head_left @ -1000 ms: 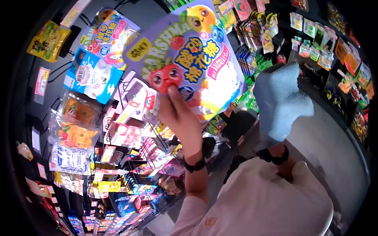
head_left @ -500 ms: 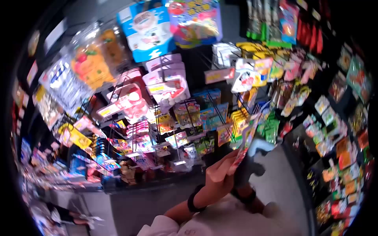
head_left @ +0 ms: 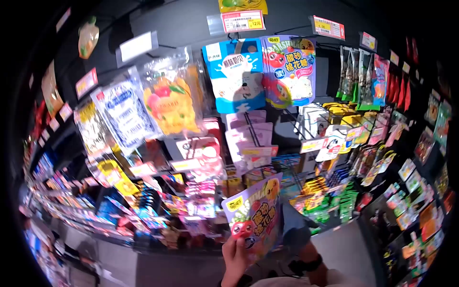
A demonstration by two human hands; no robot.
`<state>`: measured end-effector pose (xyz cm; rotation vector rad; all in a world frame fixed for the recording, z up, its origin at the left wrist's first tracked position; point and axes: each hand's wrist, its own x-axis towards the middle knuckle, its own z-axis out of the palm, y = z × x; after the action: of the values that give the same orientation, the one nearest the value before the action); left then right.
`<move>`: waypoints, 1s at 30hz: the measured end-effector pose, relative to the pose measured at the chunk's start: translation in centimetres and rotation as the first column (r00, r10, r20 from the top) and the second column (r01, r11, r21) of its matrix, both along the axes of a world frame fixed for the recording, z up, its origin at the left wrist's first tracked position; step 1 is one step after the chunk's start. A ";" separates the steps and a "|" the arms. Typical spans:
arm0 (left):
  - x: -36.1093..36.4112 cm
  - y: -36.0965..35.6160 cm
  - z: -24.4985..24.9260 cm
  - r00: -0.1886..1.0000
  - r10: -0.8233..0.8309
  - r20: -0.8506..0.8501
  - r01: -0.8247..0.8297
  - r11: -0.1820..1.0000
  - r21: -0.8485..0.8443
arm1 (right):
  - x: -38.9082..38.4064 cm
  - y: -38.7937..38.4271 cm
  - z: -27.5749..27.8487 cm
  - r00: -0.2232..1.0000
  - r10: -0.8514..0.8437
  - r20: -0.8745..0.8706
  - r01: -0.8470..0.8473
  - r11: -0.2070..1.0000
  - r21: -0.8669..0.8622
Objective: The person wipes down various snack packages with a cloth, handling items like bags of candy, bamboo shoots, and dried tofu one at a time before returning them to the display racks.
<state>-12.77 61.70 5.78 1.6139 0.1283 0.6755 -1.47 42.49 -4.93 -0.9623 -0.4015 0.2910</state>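
My left hand (head_left: 235, 253) grips the lower left edge of a purple marshmallow bag (head_left: 256, 217), with the thumb on its printed front. The bag is upright and slightly tilted, facing me. Just right of and behind it is my right hand (head_left: 297, 234), dark and blurred, with a black band at the wrist; its fingers cannot be made out. A similar purple bag (head_left: 289, 71) hangs on the rack above, beside a blue and white bag (head_left: 234, 74).
Clear packs of orange snacks (head_left: 173, 103) and a white and blue pack (head_left: 125, 115) hang at the left. Price tags (head_left: 244, 21) stick out from the hooks. Green packs (head_left: 346, 201) hang lower right. More snack racks line the right side, above a grey floor (head_left: 334, 248).
The held bag has turned from edge-on to facing me and shifted left and down. My left hand has moved left and down with it. The view has tilted up, showing more upper rack.
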 end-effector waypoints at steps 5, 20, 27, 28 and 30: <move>1.0 5.6 -3.7 0.975 0.058 -0.213 -0.080 0.992 -0.098 | -1.7 0.6 -0.1 1.000 0.014 -0.018 -0.016 0.994 -0.112; 2.6 -1.8 -7.3 0.491 -0.789 -0.370 0.399 0.581 -0.710 | -3.4 -2.8 -1.1 0.999 -0.027 -0.038 0.020 0.982 -0.188; 0.9 -4.1 -11.6 0.243 -0.877 -0.415 0.314 0.475 -0.822 | -4.4 -7.6 -2.6 0.993 -0.105 -0.062 0.092 0.977 -0.191; 0.6 -4.6 -11.8 0.203 -0.892 -0.404 0.298 0.449 -0.842 | -4.3 -8.1 -2.5 0.991 -0.117 -0.063 0.103 0.977 -0.188; 0.0 -6.0 -12.6 0.188 -0.902 -0.388 0.360 0.431 -0.827 | -4.7 -9.0 -2.7 0.989 -0.129 -0.070 0.114 0.976 -0.184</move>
<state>-12.80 55.74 -6.82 1.0285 0.2305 -0.8963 -6.15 33.51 -7.60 -1.1430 -0.2431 0.2574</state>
